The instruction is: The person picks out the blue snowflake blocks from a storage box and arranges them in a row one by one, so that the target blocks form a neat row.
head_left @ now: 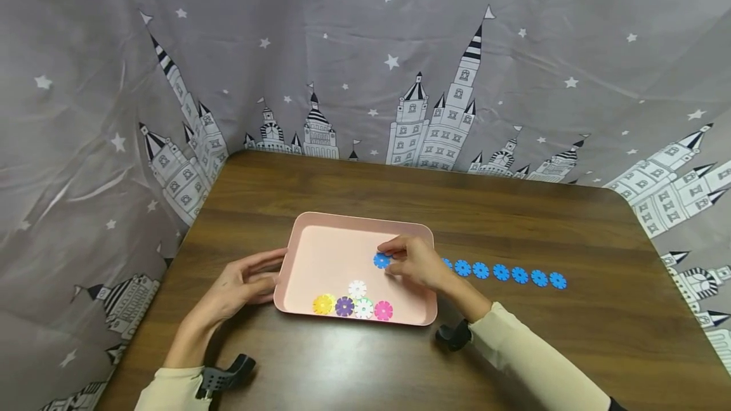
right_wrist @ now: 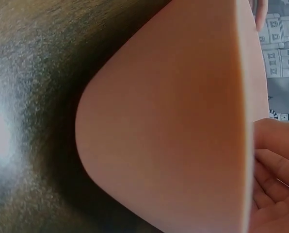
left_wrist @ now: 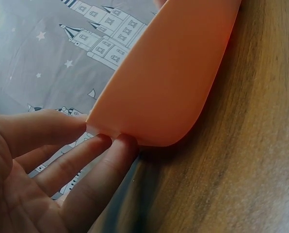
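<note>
A shallow pink tray [head_left: 337, 252] lies on the table. My right hand [head_left: 417, 262] reaches over its right side, thumb and index finger pinching a blue notched, flower-shaped disc [head_left: 381, 260]. In the right wrist view the tray wall [right_wrist: 168, 121] hides the fingertips and the disc. Against the tray's left side, my left hand [head_left: 237, 284] touches the wall with nearly straight fingers, which the left wrist view shows at the tray's outer wall [left_wrist: 159, 82]. Along the tray's near edge lie yellow [head_left: 323, 304], purple [head_left: 344, 306], white [head_left: 357, 289] and pink discs [head_left: 383, 311].
To the right of the tray, several blue discs [head_left: 500, 273] form a row on the wooden table [head_left: 599, 335]; my right hand and the tray edge partly cover its left end. A grey curtain [head_left: 342, 30] printed with castles and stars hangs behind the table.
</note>
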Demonstrator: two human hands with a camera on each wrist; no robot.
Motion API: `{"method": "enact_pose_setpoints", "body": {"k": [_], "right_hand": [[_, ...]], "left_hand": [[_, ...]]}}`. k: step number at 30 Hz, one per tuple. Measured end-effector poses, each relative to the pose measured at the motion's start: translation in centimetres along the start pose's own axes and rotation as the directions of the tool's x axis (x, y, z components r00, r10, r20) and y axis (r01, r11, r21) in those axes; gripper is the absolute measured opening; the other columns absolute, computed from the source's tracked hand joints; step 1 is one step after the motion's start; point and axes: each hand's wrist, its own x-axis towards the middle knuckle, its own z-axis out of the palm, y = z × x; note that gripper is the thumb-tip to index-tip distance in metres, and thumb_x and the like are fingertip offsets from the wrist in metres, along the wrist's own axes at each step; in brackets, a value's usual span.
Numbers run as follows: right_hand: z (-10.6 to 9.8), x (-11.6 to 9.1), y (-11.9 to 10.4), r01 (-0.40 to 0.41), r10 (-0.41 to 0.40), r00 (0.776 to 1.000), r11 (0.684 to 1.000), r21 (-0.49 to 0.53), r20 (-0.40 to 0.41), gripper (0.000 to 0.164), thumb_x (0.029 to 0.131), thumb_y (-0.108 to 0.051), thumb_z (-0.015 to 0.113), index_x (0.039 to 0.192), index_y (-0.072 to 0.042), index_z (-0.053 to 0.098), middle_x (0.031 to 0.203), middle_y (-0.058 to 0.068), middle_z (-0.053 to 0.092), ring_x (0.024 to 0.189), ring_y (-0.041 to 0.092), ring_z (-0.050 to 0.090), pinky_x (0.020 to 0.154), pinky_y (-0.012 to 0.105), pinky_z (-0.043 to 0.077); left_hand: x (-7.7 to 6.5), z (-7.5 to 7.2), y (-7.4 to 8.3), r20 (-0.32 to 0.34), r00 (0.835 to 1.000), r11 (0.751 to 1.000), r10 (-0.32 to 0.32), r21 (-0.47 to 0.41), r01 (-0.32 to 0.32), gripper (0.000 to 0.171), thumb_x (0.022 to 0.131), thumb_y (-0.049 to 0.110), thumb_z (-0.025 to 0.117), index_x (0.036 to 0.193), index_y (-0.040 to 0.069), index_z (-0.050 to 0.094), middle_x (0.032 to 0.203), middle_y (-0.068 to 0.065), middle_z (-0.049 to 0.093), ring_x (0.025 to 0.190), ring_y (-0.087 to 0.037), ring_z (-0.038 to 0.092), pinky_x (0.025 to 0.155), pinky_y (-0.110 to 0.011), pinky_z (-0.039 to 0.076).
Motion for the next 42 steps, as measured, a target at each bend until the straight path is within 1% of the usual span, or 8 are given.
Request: {"method": "enact_pose_setpoints", "body": {"k": [8,13,17,21,25,29,34,42], "right_hand": [[0.6,0.4,-0.1,-0.019,0.019,1.000,0.999,-0.040,-0.009,0.037,0.078,0.004,0.077,0.115,0.005,0.070,0.111,0.014,0.070,0.100,0.026,0.066,0.088,0.033,0.056],[0.8,0.7,-0.2,-0.007,0.008,1.000,0.998,-0.070,0.005,0.037,0.079,0.001,0.078,0.115,0.001,0.071,0.111,0.011,0.071,0.099,0.023,0.067,0.088,0.034,0.057],[1.0,0.9,-0.2,0.023,-0.024,1.000,0.994,-0.107,-0.005,0.038,0.078,-0.001,0.081,0.114,-0.002,0.072,0.111,0.008,0.071,0.098,0.022,0.066,0.088,0.035,0.057],[1.2,1.1,-0.2,0.042,-0.044,0.999,0.986,-0.160,-0.013,0.038,0.075,0.000,0.082,0.113,-0.003,0.073,0.110,0.006,0.071,0.096,0.019,0.063,0.087,0.033,0.055],[1.3,1.1,-0.2,0.037,-0.040,0.999,0.980,-0.194,-0.013,0.037,0.075,0.002,0.080,0.111,-0.006,0.074,0.108,0.003,0.071,0.094,0.016,0.059,0.086,0.031,0.054],[1.5,1.2,-0.1,0.039,-0.045,0.999,0.977,-0.208,-0.025,0.036,0.075,0.004,0.078,0.109,-0.007,0.075,0.106,0.001,0.072,0.093,0.015,0.059,0.085,0.030,0.053],[1.6,1.2,0.0,0.065,-0.074,0.997,0.974,-0.217,-0.032,0.034,0.075,0.004,0.078,0.107,-0.007,0.075,0.104,0.002,0.071,0.092,0.016,0.060,0.084,0.029,0.053],[1.6,1.1,-0.5,0.078,-0.088,0.996,0.975,-0.209,-0.036,0.034,0.077,-0.001,0.081,0.110,-0.004,0.073,0.107,0.005,0.069,0.095,0.019,0.061,0.086,0.035,0.055]], "left_hand": [[0.2,0.2,0.0,-0.004,1.000,1.000,0.004,0.014,-0.004,0.057,0.095,-0.001,0.060,0.146,-0.012,0.035,0.147,-0.034,0.035,0.110,-0.016,0.063,0.083,-0.037,0.058],[0.1,0.4,0.0,-0.009,1.000,1.000,-0.003,0.004,0.003,0.058,0.095,-0.002,0.060,0.146,-0.012,0.034,0.146,-0.035,0.036,0.109,-0.017,0.064,0.083,-0.037,0.058],[0.0,0.5,0.2,-0.013,1.000,1.000,0.001,-0.003,-0.001,0.058,0.095,-0.002,0.060,0.145,-0.013,0.034,0.147,-0.035,0.035,0.108,-0.016,0.064,0.082,-0.036,0.058],[0.0,0.5,0.2,-0.014,1.000,1.000,0.005,-0.010,-0.005,0.057,0.095,-0.003,0.060,0.145,-0.013,0.034,0.147,-0.035,0.033,0.108,-0.016,0.064,0.082,-0.036,0.058],[0.0,0.4,0.2,-0.013,1.000,1.000,0.004,-0.009,-0.005,0.057,0.094,-0.003,0.060,0.145,-0.014,0.034,0.147,-0.035,0.033,0.108,-0.016,0.064,0.083,-0.037,0.058],[0.0,0.3,0.2,-0.021,1.000,1.000,-0.005,0.003,0.005,0.057,0.094,-0.002,0.061,0.145,-0.013,0.036,0.147,-0.034,0.035,0.107,-0.015,0.064,0.082,-0.037,0.058],[0.1,0.3,0.1,-0.024,1.000,1.000,-0.008,0.007,0.008,0.057,0.094,-0.003,0.060,0.145,-0.013,0.035,0.148,-0.033,0.035,0.108,-0.015,0.063,0.082,-0.037,0.058],[0.0,0.2,0.0,-0.025,1.000,1.000,-0.017,0.008,0.017,0.057,0.095,-0.003,0.060,0.146,-0.011,0.035,0.149,-0.031,0.035,0.110,-0.015,0.062,0.082,-0.037,0.058]]}}
